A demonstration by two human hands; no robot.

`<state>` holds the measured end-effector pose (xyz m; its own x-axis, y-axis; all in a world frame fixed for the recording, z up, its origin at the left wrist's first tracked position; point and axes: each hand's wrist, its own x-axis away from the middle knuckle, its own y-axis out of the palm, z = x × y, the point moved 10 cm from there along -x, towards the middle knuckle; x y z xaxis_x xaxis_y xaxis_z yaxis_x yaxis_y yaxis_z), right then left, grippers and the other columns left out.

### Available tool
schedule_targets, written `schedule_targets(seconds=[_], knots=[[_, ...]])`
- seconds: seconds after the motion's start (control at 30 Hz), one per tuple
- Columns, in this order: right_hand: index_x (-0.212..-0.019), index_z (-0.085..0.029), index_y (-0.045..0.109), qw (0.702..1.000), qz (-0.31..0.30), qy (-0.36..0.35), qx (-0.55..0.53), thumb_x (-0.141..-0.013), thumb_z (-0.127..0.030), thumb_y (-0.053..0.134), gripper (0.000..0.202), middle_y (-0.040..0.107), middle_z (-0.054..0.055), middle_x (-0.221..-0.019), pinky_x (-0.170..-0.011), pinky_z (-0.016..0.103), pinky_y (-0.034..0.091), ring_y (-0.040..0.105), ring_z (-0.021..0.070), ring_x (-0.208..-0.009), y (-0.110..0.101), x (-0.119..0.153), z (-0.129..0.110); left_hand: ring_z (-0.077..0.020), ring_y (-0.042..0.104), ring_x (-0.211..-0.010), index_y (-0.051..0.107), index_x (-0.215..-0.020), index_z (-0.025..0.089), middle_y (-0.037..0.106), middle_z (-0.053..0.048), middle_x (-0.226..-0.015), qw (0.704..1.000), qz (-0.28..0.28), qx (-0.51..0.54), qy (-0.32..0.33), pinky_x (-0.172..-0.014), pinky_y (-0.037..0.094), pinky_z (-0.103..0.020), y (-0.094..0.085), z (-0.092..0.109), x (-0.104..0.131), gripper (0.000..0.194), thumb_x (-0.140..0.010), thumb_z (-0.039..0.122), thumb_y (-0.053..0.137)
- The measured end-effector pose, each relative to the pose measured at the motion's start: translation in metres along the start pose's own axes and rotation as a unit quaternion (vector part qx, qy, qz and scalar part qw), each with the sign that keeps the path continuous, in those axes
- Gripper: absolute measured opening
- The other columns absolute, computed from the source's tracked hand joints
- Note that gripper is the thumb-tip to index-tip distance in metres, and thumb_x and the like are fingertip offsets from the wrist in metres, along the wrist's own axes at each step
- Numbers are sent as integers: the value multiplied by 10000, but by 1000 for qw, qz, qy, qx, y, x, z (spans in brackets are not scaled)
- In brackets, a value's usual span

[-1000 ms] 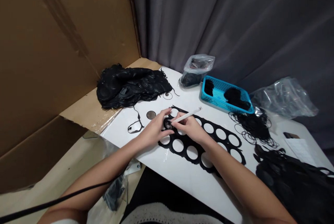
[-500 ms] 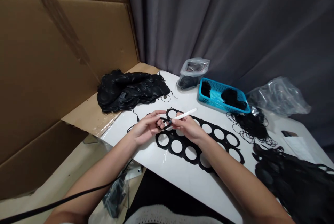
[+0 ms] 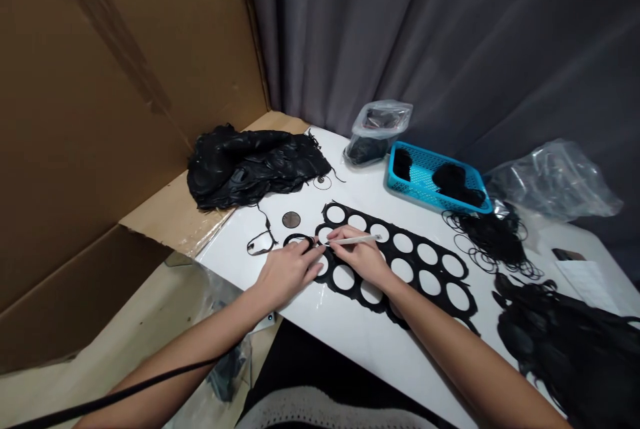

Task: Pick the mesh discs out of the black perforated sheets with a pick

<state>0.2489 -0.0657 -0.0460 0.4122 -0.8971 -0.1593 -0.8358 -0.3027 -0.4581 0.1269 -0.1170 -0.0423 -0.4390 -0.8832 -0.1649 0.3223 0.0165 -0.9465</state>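
A black rubber-like sheet (image 3: 413, 260) with rows of round holes lies on the white table. My left hand (image 3: 287, 272) is palm down at its left end, fingers stretched out and resting on the black material. A black ring-shaped part (image 3: 295, 237) sticks out beside those fingers; whether it joins the sheet I cannot tell. My right hand (image 3: 364, 257) grips a slim white pen-shaped tool (image 3: 357, 239), its thin tip pointing left near my left fingertips. Just beyond my left hand are a small dark disc (image 3: 291, 219) and a loose black strip (image 3: 267, 221).
A heap of black sheets (image 3: 255, 169) lies at the far left by a cardboard wall (image 3: 115, 95). A blue basket (image 3: 425, 197), a clear bag (image 3: 377, 132), tangled black rings (image 3: 493, 242) and black scraps (image 3: 565, 342) are along the back and right.
Both hands have come down onto the sheet. My left hand has turned from palm up, fingers at a black ring, to palm down. The white tool now lies lower and flatter.
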Motion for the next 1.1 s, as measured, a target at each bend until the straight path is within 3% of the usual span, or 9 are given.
schedule_targets(seconds=[0.13,0.47,0.6,0.7,0.8,0.87,0.97,1.03,1.1], knots=[[-738,-226,585,1000,-6,-7,3,-893,-222,582,155,682,32,-978,-845,339,476,646,197,-931,2,1,1,-221,682,-847,618,-1291,233,676,-78,-1158,995,-7,-94,35,-597,490,-291,5,10,0,339,-972,339,579],[-751,-223,567,999,-12,-29,19,-910,-199,579,161,674,40,-990,-833,339,494,646,196,-934,3,1,-1,-202,666,-815,602,-1281,193,684,-71,-1086,988,20,-141,66,-618,468,-306,7,17,3,313,-1001,317,537],[-901,-217,600,983,-39,-120,130,-954,-151,504,128,677,77,-1023,-815,356,478,617,218,-947,17,11,-21,-204,654,-765,599,-1283,148,690,-60,-969,983,27,-164,82,-591,448,-323,11,20,5,322,-1007,299,530],[-1016,-198,608,938,-72,-192,280,-951,-101,464,186,687,114,-1080,-857,401,426,574,261,-1003,31,11,-30,-201,644,-739,624,-1227,131,682,-67,-941,979,21,-178,98,-565,430,-327,15,24,6,285,-1022,280,494],[-969,-181,613,913,-21,-157,377,-926,-88,455,188,689,135,-978,-825,409,400,565,283,-930,4,-17,-16,-197,642,-730,639,-1194,135,681,-81,-974,976,8,-190,103,-542,415,-322,19,25,5,263,-1022,254,480],[-917,-177,609,912,63,-84,396,-916,-103,441,184,682,138,-896,-776,399,397,570,288,-854,-39,-38,0,-198,646,-731,628,-1221,125,683,-89,-999,976,0,-192,102,-534,416,-321,19,25,4,276,-1016,247,490],[-838,-197,582,936,152,2,318,-904,-167,467,136,697,116,-876,-716,359,409,598,267,-793,-93,-48,19,-196,660,-730,596,-1290,118,692,-78,-1001,979,0,-180,93,-535,431,-318,13,22,3,329,-1006,265,517],[-779,-216,555,964,146,24,220,-895,-217,502,128,715,84,-892,-696,331,425,623,240,-780,-101,-38,25,-187,672,-734,611,-1275,144,698,-60,-988,985,5,-155,74,-542,439,-303,6,19,2,317,-1004,283,524],[-750,-225,548,985,98,33,136,-889,-242,527,142,725,50,-909,-711,313,447,645,217,-805,-87,-21,24,-177,682,-743,623,-1259,167,701,-51,-985,990,14,-130,60,-550,448,-289,1,20,0,301,-1011,292,508]])
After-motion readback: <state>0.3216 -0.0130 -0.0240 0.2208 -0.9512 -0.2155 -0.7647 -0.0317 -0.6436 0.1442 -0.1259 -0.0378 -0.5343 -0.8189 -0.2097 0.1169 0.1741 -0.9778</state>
